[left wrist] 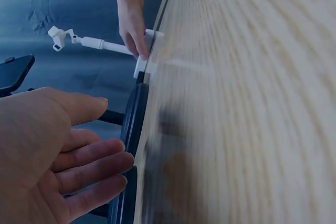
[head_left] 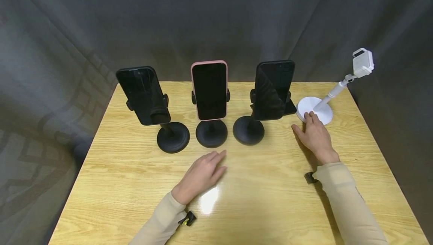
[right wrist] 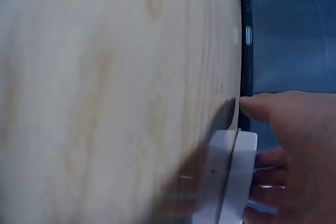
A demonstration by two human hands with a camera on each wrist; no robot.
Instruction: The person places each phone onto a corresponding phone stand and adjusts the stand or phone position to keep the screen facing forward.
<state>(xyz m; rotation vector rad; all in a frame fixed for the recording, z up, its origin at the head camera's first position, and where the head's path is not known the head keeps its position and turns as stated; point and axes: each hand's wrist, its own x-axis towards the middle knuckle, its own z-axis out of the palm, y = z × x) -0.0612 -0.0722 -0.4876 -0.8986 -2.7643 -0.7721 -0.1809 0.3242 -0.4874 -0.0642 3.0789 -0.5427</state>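
Observation:
My right hand (head_left: pixel 314 138) touches the near edge of the round base of a white phone stand (head_left: pixel 333 93), its fingers at the rim and the thumb held apart. In the right wrist view, those fingers (right wrist: pixel 270 177) lie against the white base (right wrist: pixel 239 177). My left hand (head_left: pixel 203 173), fingers loosely extended, hovers over the table in front of the middle stand, holding nothing. Three black stands carry phones upright: a black phone (head_left: pixel 143 94) at left, a pink-edged phone (head_left: pixel 209 91) in the middle and another black phone (head_left: pixel 273 90) at right.
A black phone (head_left: pixel 290 108) lies flat on the wooden table (head_left: pixel 264 200), behind the right black stand and beside the white base. The white stand's clamp holds no phone. Grey curtains (head_left: pixel 216 19) hang behind the table and along its sides.

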